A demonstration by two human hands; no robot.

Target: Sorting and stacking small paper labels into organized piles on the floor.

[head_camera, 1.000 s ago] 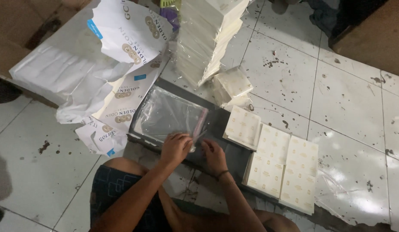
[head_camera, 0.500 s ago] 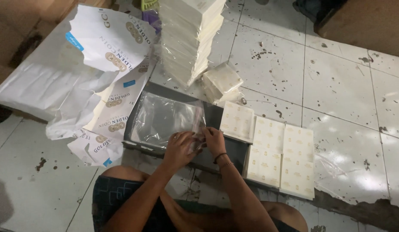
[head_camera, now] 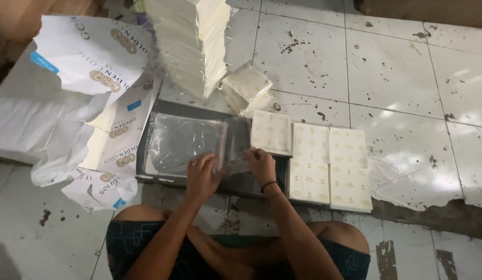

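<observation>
Head view: left hand (head_camera: 202,173) and right hand (head_camera: 260,163) both pinch a clear plastic bag (head_camera: 191,142) on dark board (head_camera: 251,181), cream packets (head_camera: 324,166) just beside

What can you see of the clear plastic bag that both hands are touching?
The clear plastic bag is thin, glossy and wrinkled, apparently empty. It lies flat on a dark tray on the tiled floor. The left hand presses its near edge; the right hand pinches its right end, which lifts slightly. White paper wrappers lie left of it.
</observation>
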